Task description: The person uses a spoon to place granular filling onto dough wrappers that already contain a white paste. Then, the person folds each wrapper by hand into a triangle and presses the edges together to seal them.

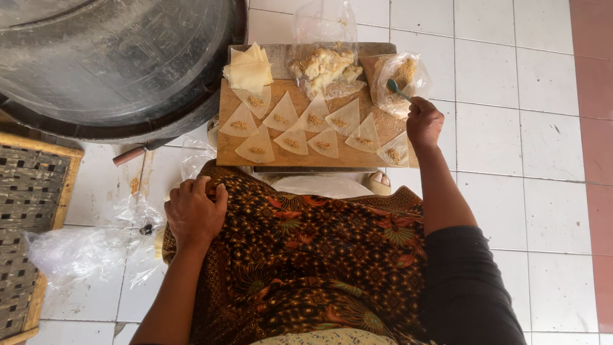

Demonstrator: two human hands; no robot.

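Right hand (424, 122) is closed round the handle of a teal spoon (397, 90), fingers curled in a fist-like pinch, spoon bowl dipped into the open plastic bag of crumbly filling (401, 75) just ahead of it. Left hand (193, 213) holds nothing: fingers spread a bit and lying flat on the brown patterned cloth (306, 255) over the person's lap, well apart from the work.

Just beside the rt hand, toward the left one, lies the wooden board (225, 153) w/ approx. ten pale triangular dough sheets (282, 116) laid flat in two loose rows, each w/ a small dab of brownish filling near its middle. They look thin, soft, slightly see-through; some edges overlap neighbours.

Risks, as a judgement: the bag is slack and unsupported, so a one-handed scoop could tip it or spill crumbs on the board; overlapping sheets may stick or tear when lifted; an overfull spoon would make a dab too big.

Further out: a stack of unfilled sheets (248, 71) at the board's far corner, a second clear bag of lumpy pale stuff (324, 67), a big dark round pan (115, 64) beyond the left hand, a woven crate (29, 191) and loose plastic (76, 252) on the white tiled floor (511, 128).
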